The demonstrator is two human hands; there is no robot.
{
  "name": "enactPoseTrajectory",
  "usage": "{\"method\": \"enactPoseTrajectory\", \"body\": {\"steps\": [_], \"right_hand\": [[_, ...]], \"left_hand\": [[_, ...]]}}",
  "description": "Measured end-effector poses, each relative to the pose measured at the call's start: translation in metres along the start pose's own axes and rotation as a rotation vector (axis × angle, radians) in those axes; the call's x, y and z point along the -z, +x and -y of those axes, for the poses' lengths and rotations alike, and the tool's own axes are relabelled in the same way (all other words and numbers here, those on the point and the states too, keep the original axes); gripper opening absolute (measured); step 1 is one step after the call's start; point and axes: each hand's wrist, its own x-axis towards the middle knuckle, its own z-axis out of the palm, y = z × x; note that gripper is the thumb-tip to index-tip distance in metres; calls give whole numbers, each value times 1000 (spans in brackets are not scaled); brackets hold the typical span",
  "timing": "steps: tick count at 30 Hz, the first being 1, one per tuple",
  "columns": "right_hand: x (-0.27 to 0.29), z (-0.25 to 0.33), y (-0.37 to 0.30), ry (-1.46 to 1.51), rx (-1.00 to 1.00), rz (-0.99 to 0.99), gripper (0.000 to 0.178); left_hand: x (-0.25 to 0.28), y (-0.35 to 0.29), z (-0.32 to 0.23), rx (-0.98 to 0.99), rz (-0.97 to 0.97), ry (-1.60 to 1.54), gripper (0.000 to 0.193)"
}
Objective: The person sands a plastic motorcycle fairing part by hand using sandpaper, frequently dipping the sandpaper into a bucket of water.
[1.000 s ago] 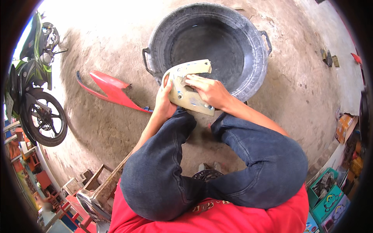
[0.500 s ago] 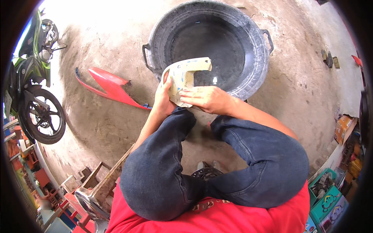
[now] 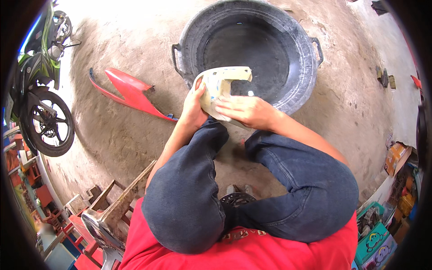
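A curved, cream-coloured plastic panel (image 3: 211,92) with bluish patches is held up before my knees, over the near left rim of a black tub. My left hand (image 3: 194,110) grips its left side, thumb on the face and the other fingers mostly behind. Against the lower right part of the panel lies my right hand (image 3: 252,111), its fingers pressed together. Whatever may be under those fingers is hidden. The black tub (image 3: 302,85) has two side handles and holds some shiny, dark water.
A red fairing piece (image 3: 130,96) lies on the concrete floor (image 3: 117,148) to the left. Beyond it stands a green and black motorcycle (image 3: 42,112). Wooden scraps (image 3: 101,198) sit at the lower left; boxes (image 3: 375,238) crowd the lower right.
The view has shifted slightly, so the tub and my hands sit a little further right. My right hand still lies on the panel, which my left hand keeps gripping.
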Motion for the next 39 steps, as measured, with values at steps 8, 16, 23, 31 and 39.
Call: {"method": "enactPoseTrajectory", "body": {"steps": [8, 16, 23, 31, 39], "right_hand": [[3, 0, -14, 71, 66, 51, 44], [8, -4, -25, 89, 61, 9, 41], [-12, -37, 15, 58, -279, -112, 40], [3, -36, 12, -134, -135, -77, 37], [-5, -40, 27, -59, -336, -117, 35]], "left_hand": [[-10, -2, -2, 2, -18, 18, 50], [-7, -6, -5, -43, 22, 22, 54], [-15, 1, -1, -1, 97, 18, 56], [-13, -1, -7, 99, -9, -104, 56], [-12, -2, -7, 42, 108, 16, 61]]}}
